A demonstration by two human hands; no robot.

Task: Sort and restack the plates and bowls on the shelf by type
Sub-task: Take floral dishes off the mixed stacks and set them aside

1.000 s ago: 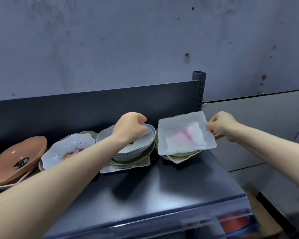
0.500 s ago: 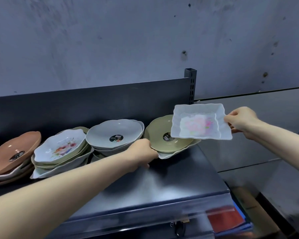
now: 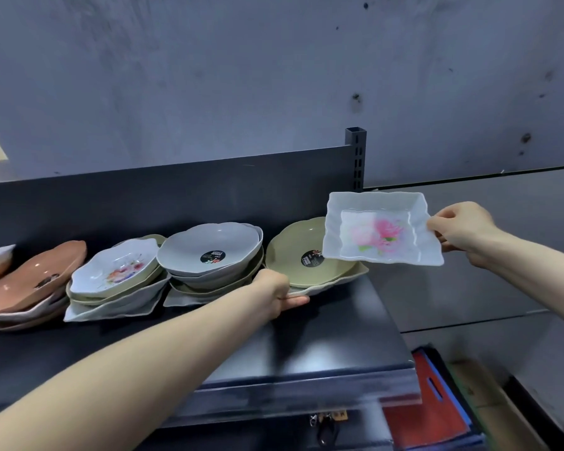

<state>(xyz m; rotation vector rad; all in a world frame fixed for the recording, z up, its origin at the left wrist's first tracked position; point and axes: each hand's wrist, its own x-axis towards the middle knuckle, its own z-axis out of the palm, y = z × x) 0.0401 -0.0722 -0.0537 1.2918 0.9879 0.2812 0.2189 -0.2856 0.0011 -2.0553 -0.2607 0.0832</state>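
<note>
My right hand [image 3: 459, 232] pinches the right edge of a white square plate [image 3: 383, 227] with a pink flower print, held in the air above the shelf's right end. Below it an olive-green bowl [image 3: 293, 252] with a black sticker lies on a white plate [image 3: 349, 278]. My left hand [image 3: 275, 289] grips the front-left rim of that stack. To the left stand a stack topped by a grey bowl [image 3: 209, 244], a stack topped by a white floral bowl [image 3: 114, 268], and brown dishes [image 3: 36, 279].
The dark metal shelf [image 3: 323, 333] has a back panel and an upright post [image 3: 355, 157] at its right end. A grey wall rises behind. Red and blue items [image 3: 430, 408] lie on the floor at lower right, beside a cardboard box.
My right hand lifted the white square plate off the right stack and moved it right, uncovering the olive bowl. My left hand left the grey bowl stack and took the right stack's rim.
</note>
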